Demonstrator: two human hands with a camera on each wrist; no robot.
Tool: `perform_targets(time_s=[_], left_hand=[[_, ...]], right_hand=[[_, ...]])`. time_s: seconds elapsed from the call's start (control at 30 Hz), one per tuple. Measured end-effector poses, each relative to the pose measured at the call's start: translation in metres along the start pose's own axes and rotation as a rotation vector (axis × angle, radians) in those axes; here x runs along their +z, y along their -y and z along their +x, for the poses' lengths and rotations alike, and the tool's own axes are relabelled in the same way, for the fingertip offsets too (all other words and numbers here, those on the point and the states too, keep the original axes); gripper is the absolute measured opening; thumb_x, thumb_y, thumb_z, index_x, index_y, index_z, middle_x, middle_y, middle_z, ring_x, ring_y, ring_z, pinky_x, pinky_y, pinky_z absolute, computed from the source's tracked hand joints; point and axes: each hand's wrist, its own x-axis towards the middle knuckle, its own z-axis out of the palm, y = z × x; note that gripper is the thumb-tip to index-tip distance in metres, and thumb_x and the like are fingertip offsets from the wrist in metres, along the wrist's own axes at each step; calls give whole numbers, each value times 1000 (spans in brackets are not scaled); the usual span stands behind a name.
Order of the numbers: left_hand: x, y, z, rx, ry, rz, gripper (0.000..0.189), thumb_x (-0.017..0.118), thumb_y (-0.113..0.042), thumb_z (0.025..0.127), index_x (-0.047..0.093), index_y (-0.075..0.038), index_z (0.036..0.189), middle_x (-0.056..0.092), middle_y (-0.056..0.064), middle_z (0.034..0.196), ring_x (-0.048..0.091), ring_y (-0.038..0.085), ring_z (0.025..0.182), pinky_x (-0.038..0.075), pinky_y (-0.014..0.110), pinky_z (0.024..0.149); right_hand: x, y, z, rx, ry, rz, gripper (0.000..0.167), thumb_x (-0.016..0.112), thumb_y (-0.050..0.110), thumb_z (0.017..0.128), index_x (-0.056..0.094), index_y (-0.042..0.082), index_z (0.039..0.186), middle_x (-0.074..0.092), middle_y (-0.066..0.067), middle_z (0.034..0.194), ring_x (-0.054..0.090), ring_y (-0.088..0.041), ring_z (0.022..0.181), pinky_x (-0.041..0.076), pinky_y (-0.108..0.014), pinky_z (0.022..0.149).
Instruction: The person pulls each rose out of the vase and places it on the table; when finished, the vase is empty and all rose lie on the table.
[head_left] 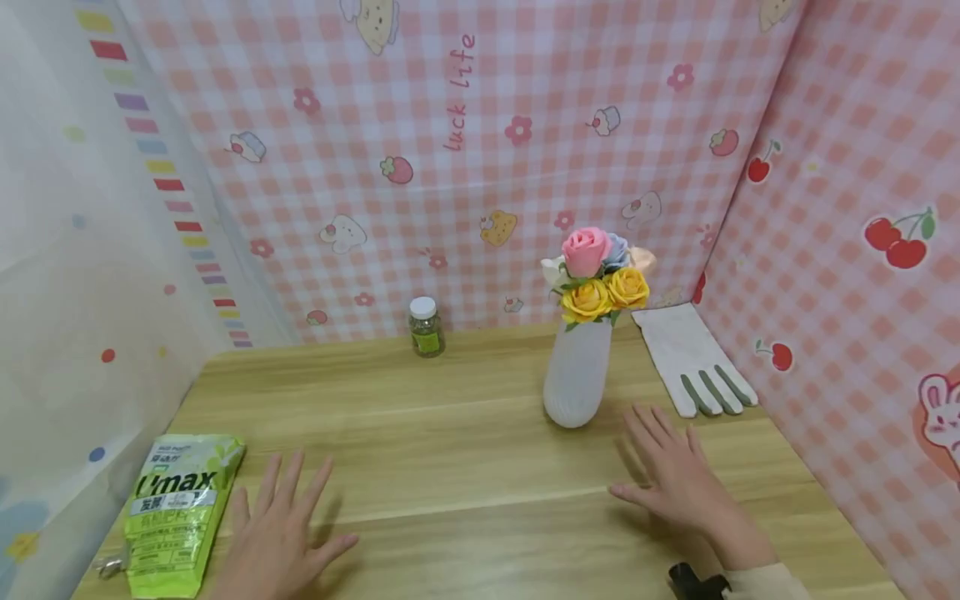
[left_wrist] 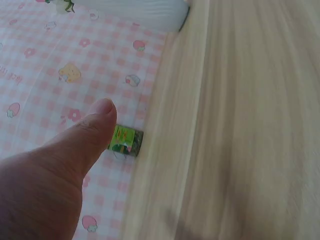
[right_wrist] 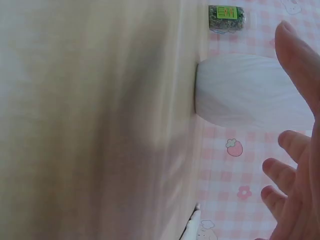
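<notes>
Counter (head_left: pixel 450 467): L grip (head_left: pixel 273 533) & R grip (head_left: pixel 671 475) over it, both spread, nothing held. Flower vase (head_left: pixel 579 375): just ahead-left of R grip, untouched. Bag (head_left: pixel 176 521): beside L grip. Jar (head_left: pixel 427 329): well ahead, betw. grips. Step: prob. pre-grasp; next likely calls for R grip closing round flower vase.

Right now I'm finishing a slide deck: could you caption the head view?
Spread hands over a wood-grain tabletop, with a green pouch, lidded jar, vase of flowers and white glove.

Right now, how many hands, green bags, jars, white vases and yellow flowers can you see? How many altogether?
Left hand and right hand: 2
Green bag: 1
Jar: 1
White vase: 1
Yellow flowers: 2
Total: 7
</notes>
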Motion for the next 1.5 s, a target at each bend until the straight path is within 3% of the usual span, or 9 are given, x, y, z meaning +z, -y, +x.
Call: perform_targets(time_s=[0.1,0.23,0.5,0.6,0.8,0.97,1.17,1.3,1.5], left_hand=[[-2,-7,6,12,-16,-46,97,64,-72,74,32,-21,150,24,21,154,9,42,143,7,78,98],[0,-20,19,40,-35,-99,94,66,-70,75,34,-22,149,24,21,153,12,43,142,12,78,97],[13,-59,50,123,-66,-215,91,64,-66,79,34,-18,149,24,18,155,16,42,142,20,73,101],[16,-75,57,155,-93,-306,87,63,-63,82,35,-16,149,29,18,153,21,41,141,24,68,103],[11,-113,75,171,-111,-605,70,67,-46,88,42,-14,145,43,11,146,37,29,135,36,53,104],[2,-142,105,209,-104,-764,56,69,-34,90,50,-16,139,53,1,137,46,16,127,40,39,103],[-16,-173,152,281,-31,-930,44,67,-29,92,57,-13,131,62,2,125,56,14,114,48,36,93],[-24,-191,183,256,2,-1044,38,67,-29,92,61,-12,126,65,4,118,58,12,106,51,33,86],[-31,-217,214,208,-52,-1194,35,70,-23,90,64,-8,121,67,5,111,61,9,96,52,22,78]], right_hand=[[-3,-1,10,-21,-33,-6,104,72,60,76,22,13,154,24,-16,156,17,-40,142,12,-74,101],[-5,-4,25,-51,-86,19,103,73,57,77,24,7,152,27,-16,155,22,-40,140,20,-69,103],[0,-5,52,-14,-178,233,102,77,45,79,19,3,152,31,-23,151,33,-42,135,30,-59,104],[8,-2,60,31,-203,327,104,79,42,78,18,1,152,33,-24,149,37,-42,132,31,-59,104],[27,6,72,99,-237,515,101,81,30,78,18,1,152,34,-23,149,39,-42,130,32,-61,102],[37,11,83,151,-224,606,98,79,34,81,17,10,153,34,-17,149,36,-38,133,33,-61,102],[51,11,90,222,-230,707,99,80,34,79,17,15,153,39,-18,144,39,-35,130,37,-54,101],[60,11,93,249,-269,781,95,82,29,78,22,16,151,44,-15,140,44,-28,126,40,-46,99],[71,14,93,278,-303,845,91,81,26,80,25,17,150,44,-12,141,43,-25,126,39,-40,99]])
